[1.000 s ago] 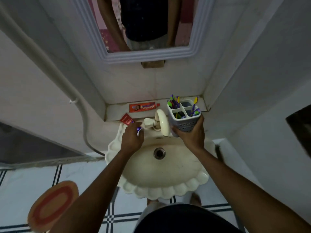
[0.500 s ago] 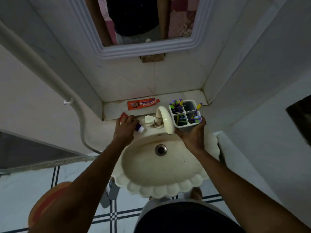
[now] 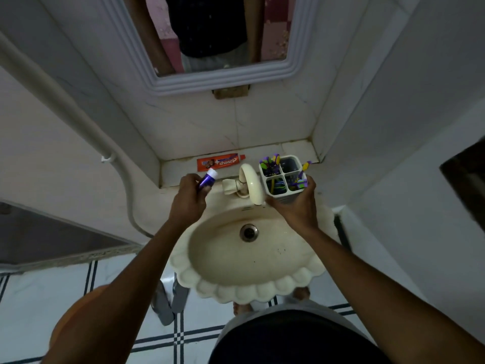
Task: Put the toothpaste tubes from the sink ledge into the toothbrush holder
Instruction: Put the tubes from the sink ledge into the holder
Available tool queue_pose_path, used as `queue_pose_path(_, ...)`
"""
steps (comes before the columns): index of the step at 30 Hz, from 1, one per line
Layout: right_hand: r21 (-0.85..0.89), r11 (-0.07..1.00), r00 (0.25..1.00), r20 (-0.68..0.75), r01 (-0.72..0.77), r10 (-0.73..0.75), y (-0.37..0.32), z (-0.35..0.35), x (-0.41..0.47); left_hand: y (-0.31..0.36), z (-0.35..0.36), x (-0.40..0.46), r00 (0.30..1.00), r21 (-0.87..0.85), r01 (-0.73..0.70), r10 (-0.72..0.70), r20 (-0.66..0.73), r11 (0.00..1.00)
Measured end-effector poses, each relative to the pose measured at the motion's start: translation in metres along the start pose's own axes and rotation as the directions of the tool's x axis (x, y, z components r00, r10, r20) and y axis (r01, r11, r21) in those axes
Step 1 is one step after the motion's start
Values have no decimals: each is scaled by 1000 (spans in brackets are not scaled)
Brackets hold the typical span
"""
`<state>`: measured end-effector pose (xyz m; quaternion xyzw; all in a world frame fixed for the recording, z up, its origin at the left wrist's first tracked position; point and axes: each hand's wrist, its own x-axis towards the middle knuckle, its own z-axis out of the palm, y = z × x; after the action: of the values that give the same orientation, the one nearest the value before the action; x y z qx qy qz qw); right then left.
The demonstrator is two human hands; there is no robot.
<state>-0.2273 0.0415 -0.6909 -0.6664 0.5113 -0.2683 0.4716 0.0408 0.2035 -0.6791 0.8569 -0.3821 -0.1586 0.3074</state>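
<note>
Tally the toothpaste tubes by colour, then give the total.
Red tube, lying on the ledge: 1
Purple tube with a white cap, held in the left hand: 1
Total: 2
Neither is in the holder yet; the right hand grips it.

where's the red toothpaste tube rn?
In the head view, the red toothpaste tube lies flat on the ledge behind the sink, left of the faucet, just beyond the purple tube held in the left hand.
</note>
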Motion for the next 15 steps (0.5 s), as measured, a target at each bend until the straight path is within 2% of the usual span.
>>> queue_pose_path(4,-25,999,998,51,26,-25,-3,-10,4,63,-31,-10,995,-298,35,-62,-83,954)
queue_pose_path(8,-30,999,996,89,15,-12,-4,-17,9,135,-54,-6,998,-357,-30,9,-62,934)
queue_pose_path(11,-27,1000,992,126,15,-11,-1,-24,16,177,-54,9,995,-283,-81,95,35,956)
queue_pose_path(13,-31,1000,988,152,5,-1,2,-27,19,203,-49,18,982,-87,-171,177,67,981)
queue_pose_path(15,-36,999,985,171,0,6,2,-28,20,223,-40,25,964,122,-259,249,90,958)
